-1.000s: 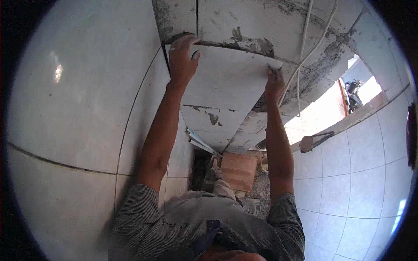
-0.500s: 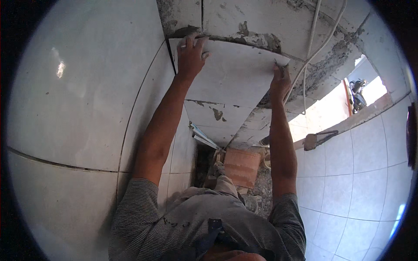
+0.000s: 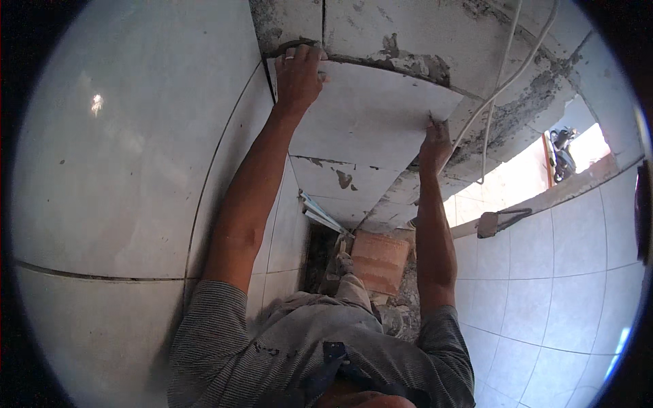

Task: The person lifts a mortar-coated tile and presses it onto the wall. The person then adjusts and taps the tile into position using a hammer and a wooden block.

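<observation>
A large pale wall tile (image 3: 374, 102) stands against the wall in front of me, its left side close to the tiled side wall. My left hand (image 3: 299, 78) curls its fingers over the tile's top edge near the left corner; a ring shows on one finger. On the tile's right edge, below the upper corner, my right hand (image 3: 435, 139) grips with its fingers partly hidden. Directly beneath sits another pale tile (image 3: 313, 180) with patches of grey mortar. Rough mortar (image 3: 422, 66) clings to the wall just above the held tile.
White cables (image 3: 507, 85) hang at the right. Beyond them is an opening with a motorcycle (image 3: 563, 153) outside. A trowel-like tool (image 3: 488, 223) rests by its ledge. Below lie a reddish tile or box (image 3: 381, 262) and rubble; light strips (image 3: 323, 212) lean at the left wall.
My right hand has slid slightly down the tile's right edge. My left hand has shifted a little, its fingers still over the top edge. The view has moved slightly.
</observation>
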The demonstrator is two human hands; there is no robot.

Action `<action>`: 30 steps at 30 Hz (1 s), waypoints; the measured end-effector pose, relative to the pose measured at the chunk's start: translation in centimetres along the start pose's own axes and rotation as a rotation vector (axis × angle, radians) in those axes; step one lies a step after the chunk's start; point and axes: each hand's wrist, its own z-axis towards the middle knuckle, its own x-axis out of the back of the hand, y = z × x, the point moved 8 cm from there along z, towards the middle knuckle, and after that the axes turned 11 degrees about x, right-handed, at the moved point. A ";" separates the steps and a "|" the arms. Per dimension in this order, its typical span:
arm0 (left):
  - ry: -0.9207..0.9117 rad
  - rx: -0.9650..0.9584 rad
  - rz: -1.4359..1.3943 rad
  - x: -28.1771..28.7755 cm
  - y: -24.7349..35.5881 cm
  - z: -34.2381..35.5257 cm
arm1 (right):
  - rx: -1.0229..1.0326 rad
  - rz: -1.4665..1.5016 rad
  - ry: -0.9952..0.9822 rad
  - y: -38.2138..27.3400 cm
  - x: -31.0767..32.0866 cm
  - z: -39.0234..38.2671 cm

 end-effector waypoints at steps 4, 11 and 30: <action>-0.002 0.032 -0.020 -0.6 -1.0 0.2 | -0.152 0.001 0.023 -0.2 0.3 0.0; -0.047 0.048 0.099 0.2 0.6 0.2 | 0.010 -0.023 0.043 0.8 1.0 0.0; -0.046 -0.006 0.113 -0.2 1.6 0.8 | 0.523 -0.313 -0.694 -2.2 -1.3 -12.3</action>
